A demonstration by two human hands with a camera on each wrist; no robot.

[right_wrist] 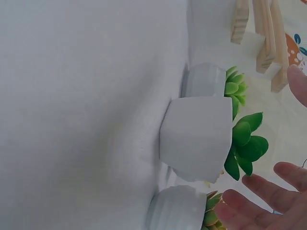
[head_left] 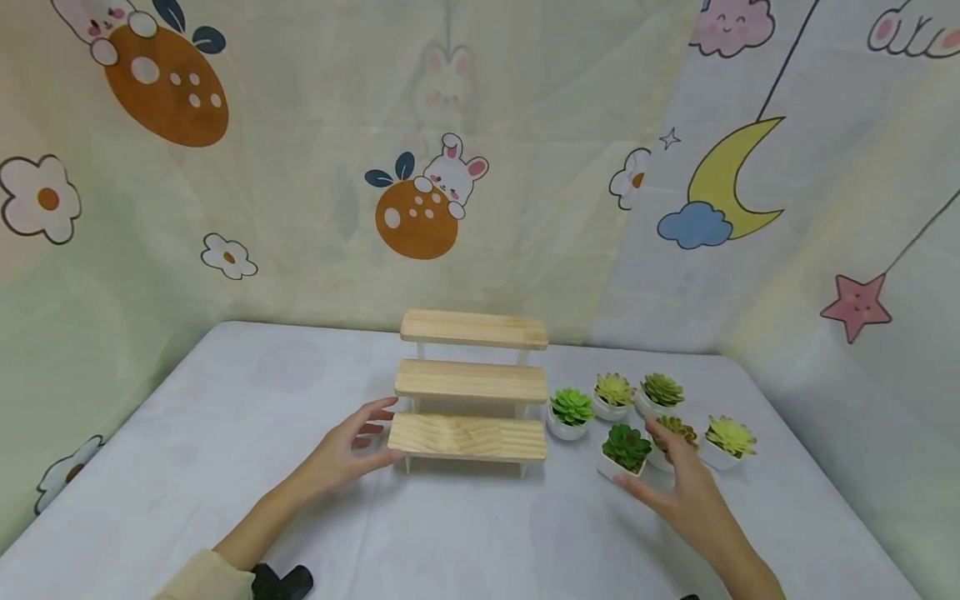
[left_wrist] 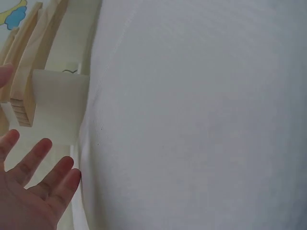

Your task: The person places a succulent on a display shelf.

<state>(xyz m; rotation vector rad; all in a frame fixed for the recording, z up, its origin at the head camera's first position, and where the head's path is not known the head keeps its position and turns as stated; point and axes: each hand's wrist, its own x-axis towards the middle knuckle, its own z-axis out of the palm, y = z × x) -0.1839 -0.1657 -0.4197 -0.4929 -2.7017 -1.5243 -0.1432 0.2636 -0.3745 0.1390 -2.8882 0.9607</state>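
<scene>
A three-step wooden display stand (head_left: pixel 468 436) with white supports stands mid-table. My left hand (head_left: pixel 351 444) is at the left end of its lowest step, fingers spread and thumb tip right at the board's edge; the left wrist view shows the spread fingers (left_wrist: pixel 62 184) beside the stand. My right hand (head_left: pixel 686 483) reaches over the potted succulents, thumb and fingers apart around a dark green succulent (head_left: pixel 627 447) in a white angular pot (right_wrist: pixel 196 136). In the right wrist view the fingertips are close to its leaves. A brownish succulent (head_left: pixel 677 433) lies partly hidden behind this hand.
Right of the stand sit a bright green succulent (head_left: pixel 572 407), two more behind, (head_left: pixel 614 389) and a yellow-green succulent (head_left: pixel 729 436) at the right, all in white pots. A white cloth covers the table (head_left: pixel 465 533). A patterned curtain (head_left: pixel 540 167) hangs behind it.
</scene>
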